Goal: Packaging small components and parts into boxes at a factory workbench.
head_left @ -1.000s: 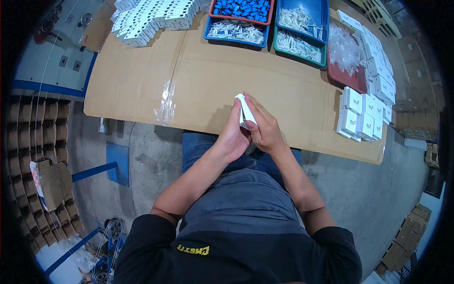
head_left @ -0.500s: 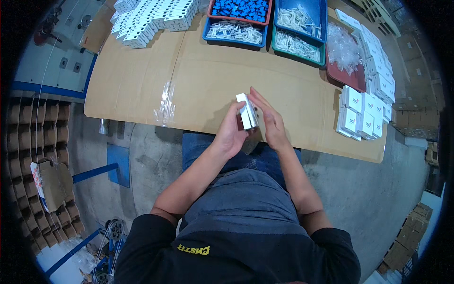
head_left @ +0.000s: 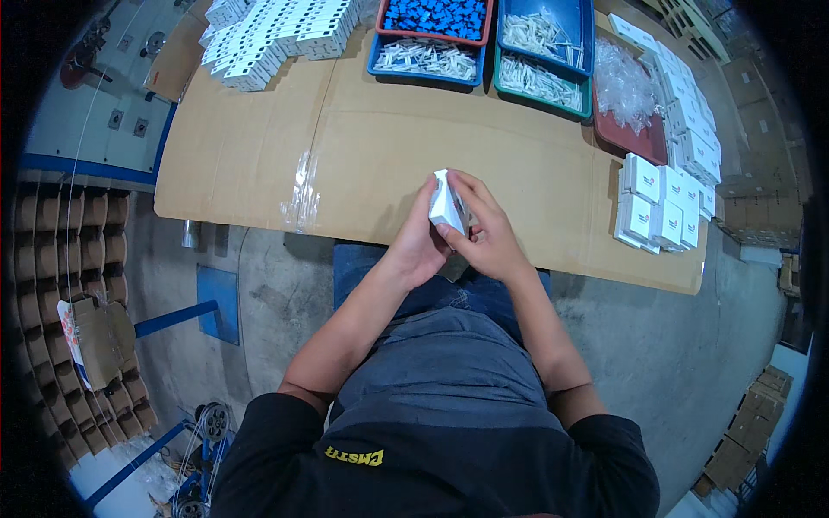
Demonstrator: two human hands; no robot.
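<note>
A small white box [head_left: 444, 205] is held upright between my two hands, just over the near edge of the cardboard-covered table [head_left: 371, 164]. My left hand [head_left: 419, 242] wraps its left side, fingers closed round it. From the right, my right hand [head_left: 488, 233] grips the same box, with the thumb on the near part and the fingers at the far end. The hands cover much of its sides.
Rows of white boxes [head_left: 285, 39] stand at the far left. Trays hold blue parts [head_left: 436, 17] and white sticks [head_left: 427, 59]. A red tray [head_left: 623, 138] carries clear plastic bags [head_left: 623, 82]. More white boxes [head_left: 656, 203] are stacked at the right.
My right hand has closed from a flat, spread pose onto the white box. The box has turned slightly, showing a different face; my left hand keeps its hold.
</note>
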